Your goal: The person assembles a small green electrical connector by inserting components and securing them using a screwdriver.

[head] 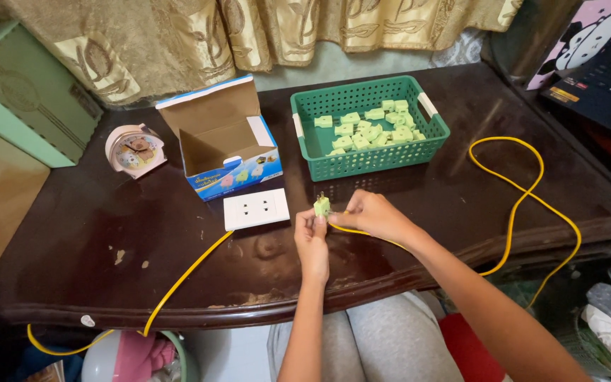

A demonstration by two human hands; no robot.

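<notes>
My left hand pinches a small light-green plug with its prongs pointing up, just above the dark wooden table. My right hand grips the yellow cable where it meets the plug. The cable loops off to the right and back under my hands. A white socket plate lies just left of my hands, with another stretch of yellow cable running from it down over the table's front edge.
A green plastic basket holding several light-green plugs stands behind my hands. An open blue-and-white cardboard box and a pink alarm clock sit to the left. A laptop is at the far right; curtains hang behind.
</notes>
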